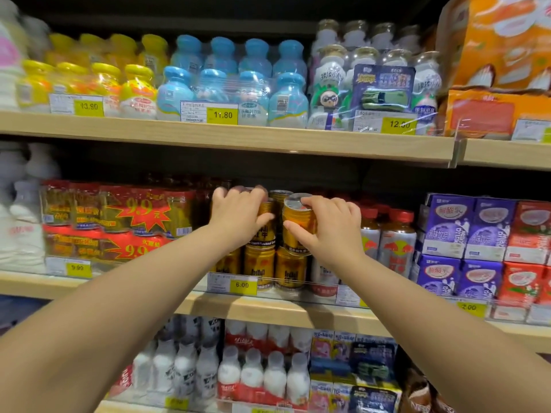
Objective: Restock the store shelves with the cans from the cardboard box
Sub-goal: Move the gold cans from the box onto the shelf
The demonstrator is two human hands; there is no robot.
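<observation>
Both hands up at middle shelf (268, 308). Right hand (331, 226) fingers wrapped round gold can (298, 225), tilted, seating on bottom tier of cans (275, 268). Left hand (238, 216) fingers curled on neighbouring can (266, 225), likely steadying stack.

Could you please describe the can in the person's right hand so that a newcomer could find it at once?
Look at the middle wooden shelf, above the yellow 6.00 price tag. There short gold cans are stacked in two layers. The one meant is the tilted gold can with a silver top, gripped by the right hand; its neighbours stand upright.
</observation>
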